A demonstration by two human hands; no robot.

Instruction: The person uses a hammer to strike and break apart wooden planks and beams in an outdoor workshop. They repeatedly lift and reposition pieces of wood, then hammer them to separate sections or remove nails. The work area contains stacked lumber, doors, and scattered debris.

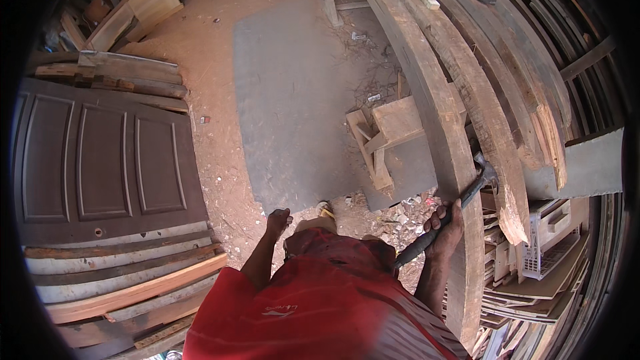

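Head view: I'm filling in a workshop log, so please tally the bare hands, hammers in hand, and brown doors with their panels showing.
Bare hands: 2 (left hand, right hand)
Hammers in hand: 1 (hammer, gripped by the right hand)
Brown doors: 1 (brown door, at the left)
Total: 4

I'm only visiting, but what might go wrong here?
The right hand grips a hammer close to a rough beam, so a careless swing might strike it. The beam's ragged end could leave splinters in anyone brushing past. Loose scraps on the ground ahead might cause a stumble.
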